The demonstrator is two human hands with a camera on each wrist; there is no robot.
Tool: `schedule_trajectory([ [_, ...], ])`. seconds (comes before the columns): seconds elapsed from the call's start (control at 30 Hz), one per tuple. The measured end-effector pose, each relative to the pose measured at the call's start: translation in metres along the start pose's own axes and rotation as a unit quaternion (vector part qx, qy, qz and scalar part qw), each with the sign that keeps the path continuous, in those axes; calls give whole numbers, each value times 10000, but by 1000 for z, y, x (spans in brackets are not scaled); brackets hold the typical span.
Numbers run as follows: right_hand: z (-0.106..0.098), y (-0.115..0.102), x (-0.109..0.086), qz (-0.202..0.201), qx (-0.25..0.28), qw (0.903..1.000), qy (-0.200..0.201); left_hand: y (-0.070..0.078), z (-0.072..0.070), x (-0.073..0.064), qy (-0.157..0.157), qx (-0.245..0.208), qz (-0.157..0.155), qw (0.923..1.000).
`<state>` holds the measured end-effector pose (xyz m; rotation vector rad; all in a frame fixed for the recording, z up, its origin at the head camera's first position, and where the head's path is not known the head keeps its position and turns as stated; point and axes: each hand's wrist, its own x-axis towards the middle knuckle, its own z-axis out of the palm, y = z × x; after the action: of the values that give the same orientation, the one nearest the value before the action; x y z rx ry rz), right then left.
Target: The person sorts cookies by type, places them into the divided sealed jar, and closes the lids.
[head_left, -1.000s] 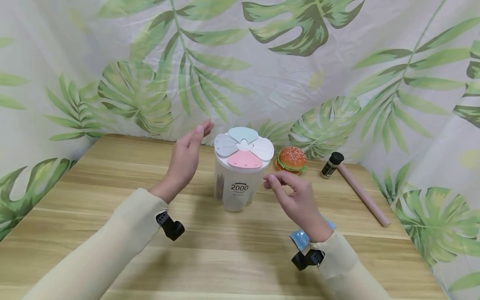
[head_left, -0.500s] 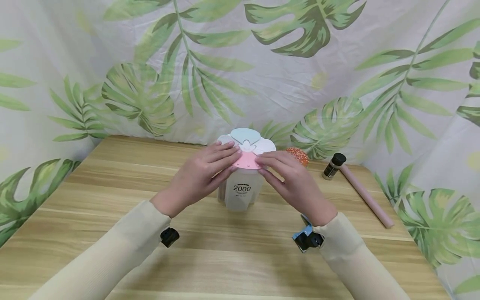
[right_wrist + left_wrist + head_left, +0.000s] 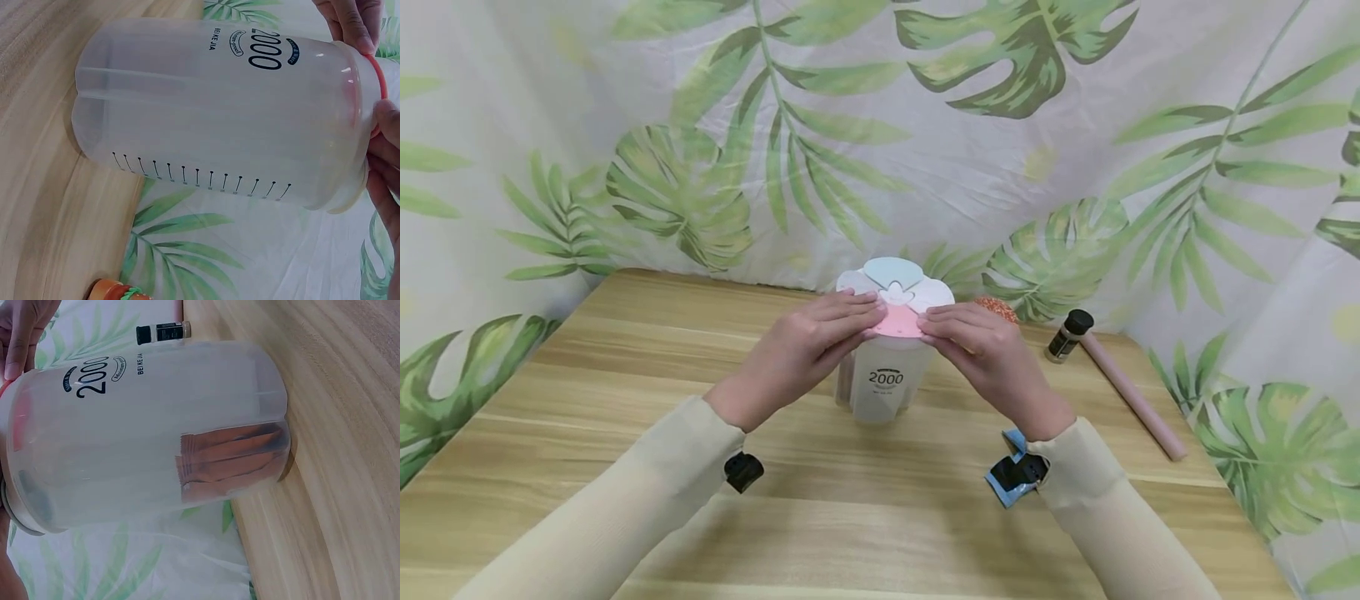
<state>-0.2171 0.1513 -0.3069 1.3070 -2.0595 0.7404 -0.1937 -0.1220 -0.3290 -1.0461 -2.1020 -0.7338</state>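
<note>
Jar [image 3: 886, 387] and lid [image 3: 896, 293] stand upright near the middle of the wooden table [image 3: 850, 525], with the lid on top. The jar is see-through and looks like hard plastic, so I think it is stiff and light. Some brown packets [image 3: 231, 459] lie low inside one part of it. Its smooth sides may be slippery, and the thin lid flaps might snap if pushed too hard. The rim of the lid looks like a good place to hold, with one hand on each side. The left hand [image 3: 801, 342] and right hand [image 3: 994, 354] both pinch the lid there, fingers on top by the pink flap [image 3: 901, 322] and thumbs at the front edge. How hard they squeeze, I cannot tell.

A toy burger [image 3: 998, 308] is behind the right hand, which hides most of it. A little bottle [image 3: 1066, 337] and a pink stick [image 3: 1135, 398] are off to the right, out of the way. A blue packet [image 3: 1012, 495] is by the right wrist, partly hidden by a small black camera [image 3: 1021, 473], so that arm could bump it.
</note>
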Motion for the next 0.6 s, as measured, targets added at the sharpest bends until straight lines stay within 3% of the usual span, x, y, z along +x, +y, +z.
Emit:
schedule_trajectory([
  [0.27, -8, 2, -5, 180, 125, 9998, 19, 0, 14, 4, 218, -75, 115, 9997],
  [0.43, -10, 2, 2, 462, 197, 9987, -132, 0, 14, 5, 333, -68, -46, 9994],
  [0.6, -13, 2, 17, 694, 223, 9970, -242, -2, 10, 7, 212, -139, -283, 9993],
])
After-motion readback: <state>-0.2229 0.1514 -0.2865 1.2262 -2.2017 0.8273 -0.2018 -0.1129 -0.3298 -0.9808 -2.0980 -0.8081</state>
